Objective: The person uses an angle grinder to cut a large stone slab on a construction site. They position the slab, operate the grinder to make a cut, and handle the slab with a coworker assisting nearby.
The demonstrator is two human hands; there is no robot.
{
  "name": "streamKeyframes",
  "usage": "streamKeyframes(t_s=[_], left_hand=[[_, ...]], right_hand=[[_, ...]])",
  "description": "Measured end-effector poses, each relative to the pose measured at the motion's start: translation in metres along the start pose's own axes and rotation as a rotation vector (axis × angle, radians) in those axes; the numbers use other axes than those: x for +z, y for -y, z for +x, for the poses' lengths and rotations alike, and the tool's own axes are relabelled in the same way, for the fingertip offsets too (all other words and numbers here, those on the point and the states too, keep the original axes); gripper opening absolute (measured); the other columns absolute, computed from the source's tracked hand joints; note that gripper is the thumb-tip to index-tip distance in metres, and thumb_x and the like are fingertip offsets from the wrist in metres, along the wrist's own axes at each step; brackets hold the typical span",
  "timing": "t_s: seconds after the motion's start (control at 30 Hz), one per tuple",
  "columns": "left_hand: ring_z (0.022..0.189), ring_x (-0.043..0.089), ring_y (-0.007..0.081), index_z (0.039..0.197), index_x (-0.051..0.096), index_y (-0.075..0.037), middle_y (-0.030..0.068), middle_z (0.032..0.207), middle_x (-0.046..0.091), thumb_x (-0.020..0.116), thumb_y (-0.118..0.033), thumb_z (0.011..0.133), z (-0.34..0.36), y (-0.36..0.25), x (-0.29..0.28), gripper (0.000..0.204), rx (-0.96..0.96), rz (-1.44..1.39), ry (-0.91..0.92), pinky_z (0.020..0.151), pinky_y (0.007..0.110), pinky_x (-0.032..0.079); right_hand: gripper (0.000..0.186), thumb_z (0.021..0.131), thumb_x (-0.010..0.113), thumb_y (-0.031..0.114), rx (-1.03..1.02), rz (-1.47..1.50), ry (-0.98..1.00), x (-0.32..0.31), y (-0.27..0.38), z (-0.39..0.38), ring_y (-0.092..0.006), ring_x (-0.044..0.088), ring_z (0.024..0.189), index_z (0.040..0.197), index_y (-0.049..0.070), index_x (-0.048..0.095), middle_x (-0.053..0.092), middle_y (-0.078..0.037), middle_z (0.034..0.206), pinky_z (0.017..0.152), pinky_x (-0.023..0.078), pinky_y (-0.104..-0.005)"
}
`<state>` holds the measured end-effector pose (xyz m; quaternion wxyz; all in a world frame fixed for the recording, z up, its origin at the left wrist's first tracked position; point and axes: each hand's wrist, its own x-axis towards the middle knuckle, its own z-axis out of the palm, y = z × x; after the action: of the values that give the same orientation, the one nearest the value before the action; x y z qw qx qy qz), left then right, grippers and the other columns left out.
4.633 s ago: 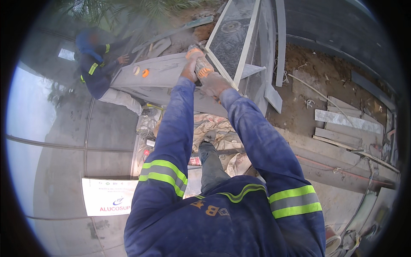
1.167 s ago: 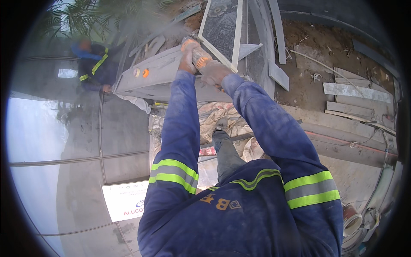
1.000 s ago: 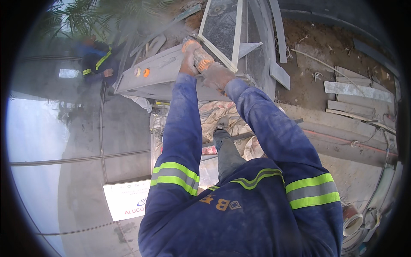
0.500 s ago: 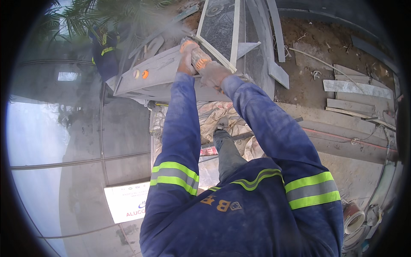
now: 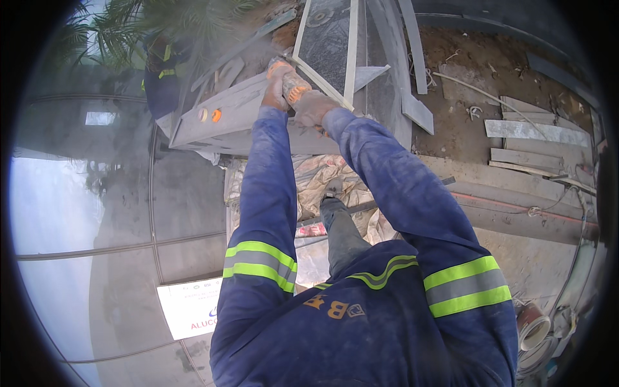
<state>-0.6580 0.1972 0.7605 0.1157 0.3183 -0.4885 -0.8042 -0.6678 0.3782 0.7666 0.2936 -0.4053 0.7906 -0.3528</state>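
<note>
Both my arms reach forward to an orange and grey angle grinder [image 5: 296,88] at the top middle. My left hand [image 5: 276,92] wraps round its front part. My right hand [image 5: 314,108] grips the rear of its body. The grinder's head is by the end of a long pale strip [image 5: 322,80] that runs along a dark slab [image 5: 327,39]. Dust hazes the air beyond the head, and the disc itself cannot be made out. Under my hands lies a grey stone slab [image 5: 222,132] with an orange cap [image 5: 216,115] and a pale round piece [image 5: 203,115] on it.
Glossy dark panels [image 5: 116,187] cover the left side, where a figure in reflective workwear [image 5: 161,80] shows. Crumpled sheeting [image 5: 316,171] lies by my foot. Cut strips [image 5: 538,132] rest on soil at right. A white printed board [image 5: 187,309] is lower left, a reel [image 5: 534,327] lower right.
The view has shifted slightly. My hands keep their hold on the grinder, which sits a little farther left in the picture. The haze beyond it looks thinner.
</note>
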Motion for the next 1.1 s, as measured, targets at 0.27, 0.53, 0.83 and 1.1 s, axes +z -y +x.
streamKeyframes(t_s=[0.27, 0.53, 0.83, 1.1], left_hand=[[0.072, 0.066, 0.0277, 0.100, 0.064, -0.007, 0.0095, 0.084, 0.063, 0.071, -0.021, 0.083, -0.041, 0.012, 0.029, 0.023, 0.048, 0.040, -0.007, 0.065, 0.044, 0.059], [0.069, 0.066, 0.0271, 0.102, 0.058, -0.006, 0.0094, 0.083, 0.060, 0.073, -0.022, 0.081, -0.054, 0.022, 0.026, 0.030, 0.065, 0.021, -0.004, 0.062, 0.045, 0.060], [0.073, 0.067, 0.0268, 0.102, 0.059, -0.007, 0.0082, 0.084, 0.061, 0.073, -0.022, 0.082, -0.045, 0.017, 0.024, 0.028, 0.071, 0.032, 0.014, 0.065, 0.045, 0.059], [0.073, 0.066, 0.0258, 0.101, 0.060, -0.009, 0.0068, 0.084, 0.060, 0.072, -0.023, 0.081, -0.043, 0.020, 0.021, 0.027, 0.078, 0.025, 0.029, 0.066, 0.044, 0.059]], right_hand=[[0.041, 0.089, 0.063, 0.024, -0.014, -0.131, -0.038, -0.009, 0.004, -0.050, -0.0313, 0.070, 0.105, 0.120, -0.002, 0.065, 0.068, -0.019, 0.119, 0.088, 0.057, -0.0432], [0.056, 0.077, 0.074, 0.036, -0.006, -0.034, -0.131, 0.001, -0.001, -0.071, -0.0370, 0.065, 0.111, 0.115, -0.004, 0.064, 0.063, -0.023, 0.121, 0.092, 0.054, -0.0439], [0.043, 0.083, 0.065, 0.020, -0.016, -0.098, -0.047, -0.006, 0.003, -0.058, -0.0341, 0.066, 0.115, 0.119, -0.003, 0.066, 0.065, -0.021, 0.126, 0.094, 0.054, -0.0420], [0.041, 0.084, 0.063, 0.018, 0.006, -0.084, 0.058, -0.010, 0.004, -0.060, -0.0331, 0.066, 0.115, 0.120, -0.001, 0.066, 0.065, -0.020, 0.125, 0.093, 0.055, -0.0408]])
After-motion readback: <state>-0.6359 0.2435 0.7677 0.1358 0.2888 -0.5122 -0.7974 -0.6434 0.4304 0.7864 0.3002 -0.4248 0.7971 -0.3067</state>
